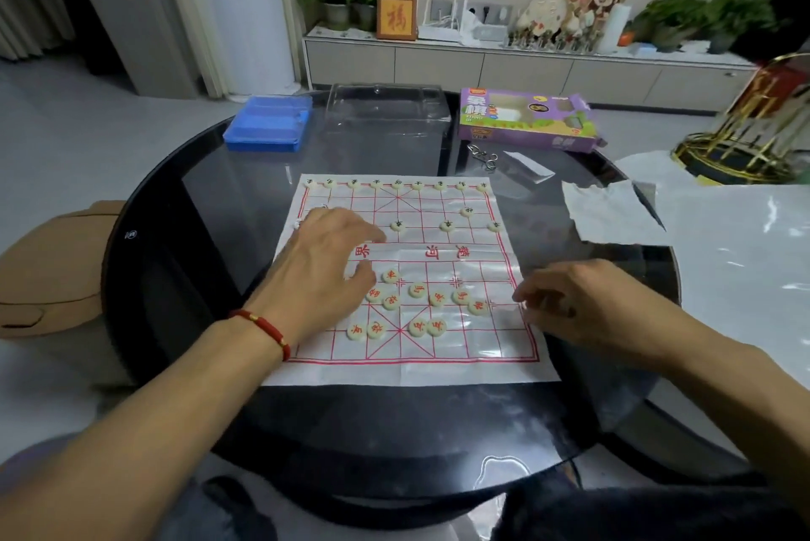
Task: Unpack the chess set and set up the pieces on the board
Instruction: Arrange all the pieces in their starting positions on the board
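My left hand point(326, 253) lies flat over the left side of the board point(477, 356), fingers spread and fairly straight, reaching across the river line; the thumb points toward the loose pieces. I cannot tell whether a piece sits under the palm. A red bracelet point(263, 328) circles that wrist. My right hand point(583, 304) hovers at the board's right edge with fingers loosely curled; whether the fingertips pinch a piece is too blurred to tell.

The board is a thin white sheet with red lines, spread in the middle of the round dark glass surface point(210, 198). Along its far edge stands a row of pieces point(396, 184), one per line crossing. Further pieces stand apart on the far half, among them one point(466, 211) near the right edge and three point(446, 226) in a row just short of the river. On the near half, red-lettered pieces point(416, 290) lie in a loose cluster, not on their crossings, some touching each other.

At the surface's far edge sit a blue case point(269, 124), a clear plastic tray point(388, 109) and the purple box point(526, 120), side by side. Torn white paper point(613, 212) lies at the right edge.
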A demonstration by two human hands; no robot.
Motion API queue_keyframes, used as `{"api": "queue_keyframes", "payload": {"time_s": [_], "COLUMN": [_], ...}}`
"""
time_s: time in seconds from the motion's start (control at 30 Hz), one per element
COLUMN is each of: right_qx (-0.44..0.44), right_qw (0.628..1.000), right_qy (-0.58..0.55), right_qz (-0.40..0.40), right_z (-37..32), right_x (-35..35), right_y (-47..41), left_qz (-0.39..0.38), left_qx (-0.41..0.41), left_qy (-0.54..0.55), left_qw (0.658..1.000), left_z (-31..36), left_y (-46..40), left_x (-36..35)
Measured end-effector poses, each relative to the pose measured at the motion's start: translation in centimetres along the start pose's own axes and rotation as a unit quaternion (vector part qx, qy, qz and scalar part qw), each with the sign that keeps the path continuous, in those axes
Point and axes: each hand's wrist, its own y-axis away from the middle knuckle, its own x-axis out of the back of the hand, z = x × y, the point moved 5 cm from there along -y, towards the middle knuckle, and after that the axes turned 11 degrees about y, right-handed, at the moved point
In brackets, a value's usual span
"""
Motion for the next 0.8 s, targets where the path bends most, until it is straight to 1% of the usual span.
{"api": "queue_keyframes", "payload": {"time_s": [0.03, 0.13, 0.23, 0.33, 0.4, 0.47, 0.53, 0.6, 0.7, 0.8], "right_qx": [-0.005, -0.031, -0.043, -0.059, -0.085, -0.105, -0.106, -0.077, -0.008, 0.014], "right_qw": [1.000, 0.995, 0.991, 0.987, 0.986, 0.985, 0.985, 0.987, 0.993, 0.995], "right_qy": [-0.012, -0.052, -0.042, -0.036, -0.027, -0.030, -0.042, -0.057, -0.071, -0.056], "right_qz": [0.008, 0.077, 0.121, 0.145, 0.143, 0.133, 0.132, 0.127, 0.096, 0.078], "right_z": [-0.3, -0.6, -0.8, -0.1, 0.8, 1.4, 1.7, 1.3, -0.7, -2.2], "right_x": [-0.5, -1.6, -1.7, -1.5, -1.9, -2.3, -2.1, -1.8, -2.0, -2.7], "right_y": [0.2, -0.6, -2.9, -5.3, -6.2, -6.3, -6.0, -5.4, -3.6, -2.4], "left_qz": [-0.004, -0.013, 0.000, 0.024, 0.027, 0.014, 0.008, 0.010, 0.001, -0.006], "left_qx": [-0.010, -0.023, -0.029, -0.005, -0.002, -0.004, -0.008, -0.020, -0.055, -0.087], "left_qy": [0.007, 0.010, -0.007, -0.002, 0.002, -0.001, -0.003, 0.004, 0.013, 0.017], "left_qw": [1.000, 1.000, 1.000, 1.000, 1.000, 1.000, 1.000, 1.000, 0.998, 0.996], "left_z": [0.6, 1.5, 1.4, 1.0, 0.9, 1.0, 1.1, 1.2, 1.8, 2.8], "left_y": [0.8, 2.1, 1.2, 0.2, -0.1, 0.1, 0.5, 0.8, 1.2, 1.1], "left_x": [-0.6, -2.0, -2.1, -1.9, -2.2, -2.7, -3.0, -3.1, -3.7, -4.8]}}
